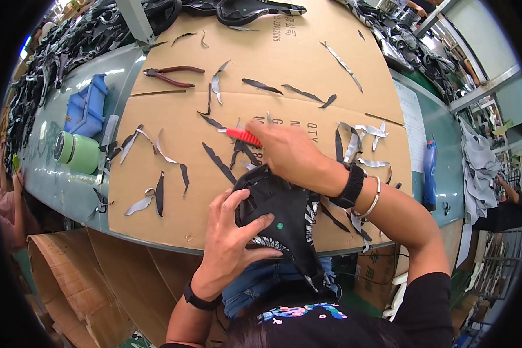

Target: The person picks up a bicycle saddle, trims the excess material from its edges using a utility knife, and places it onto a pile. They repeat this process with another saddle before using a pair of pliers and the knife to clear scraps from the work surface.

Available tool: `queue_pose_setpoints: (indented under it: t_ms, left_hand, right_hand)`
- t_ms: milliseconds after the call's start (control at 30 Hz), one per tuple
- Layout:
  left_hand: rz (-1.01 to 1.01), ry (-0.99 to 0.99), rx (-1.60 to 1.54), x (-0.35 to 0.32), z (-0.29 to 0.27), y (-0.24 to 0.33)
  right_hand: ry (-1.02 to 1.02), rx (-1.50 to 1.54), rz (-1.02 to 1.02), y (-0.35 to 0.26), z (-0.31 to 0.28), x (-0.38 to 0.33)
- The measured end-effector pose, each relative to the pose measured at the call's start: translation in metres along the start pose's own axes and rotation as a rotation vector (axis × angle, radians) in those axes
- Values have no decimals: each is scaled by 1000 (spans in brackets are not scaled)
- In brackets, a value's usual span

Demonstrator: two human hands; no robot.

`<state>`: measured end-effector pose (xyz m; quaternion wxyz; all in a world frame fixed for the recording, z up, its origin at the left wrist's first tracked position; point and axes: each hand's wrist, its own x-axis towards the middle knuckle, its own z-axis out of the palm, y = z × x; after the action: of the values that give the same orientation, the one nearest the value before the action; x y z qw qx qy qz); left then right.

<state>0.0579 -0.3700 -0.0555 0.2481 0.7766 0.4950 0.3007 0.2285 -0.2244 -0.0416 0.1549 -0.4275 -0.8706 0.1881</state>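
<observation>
A black bicycle saddle [284, 211] is tilted over the front edge of the table, its narrow end toward my body. Zebra-like folded edges and a small green dot mark the face turned to me. My left hand [223, 232] grips its left side, fingers over the top and thumb along the inner curve. At the saddle's far end, my right hand [296, 153] is closed around a red utility knife [243, 137]; the handle juts out to the left, and I cannot see the blade. Trimmed black and silver strips [217, 162] lie around both hands.
Cardboard [307, 64] covers the tabletop. Red-handled pliers [174, 75] lie at far left, near a blue bin [87, 107] and a green jar [78, 152]. A blue bottle [430, 174] is at right. More saddles [255, 8] sit at the back; piles flank both sides.
</observation>
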Motion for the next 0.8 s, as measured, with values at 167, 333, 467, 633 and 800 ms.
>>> queue_pose_setpoints:
  t_ms: [167, 333, 467, 633, 800]
  left_hand:
    - [-20, 51, -19, 7, 6, 5]
    - [-112, 111, -95, 0, 29, 9]
    - [61, 113, 28, 17, 19, 19]
    - [306, -305, 234, 30, 23, 22]
    - [363, -255, 251, 24, 28, 21]
  right_hand:
    - [303, -282, -2, 27, -31, -9]
    - [574, -508, 53, 61, -64, -33]
    - [622, -398, 219, 66, -69, -49]
    - [374, 1166, 480, 16, -86, -47]
    - [582, 1149, 508, 59, -77, -44]
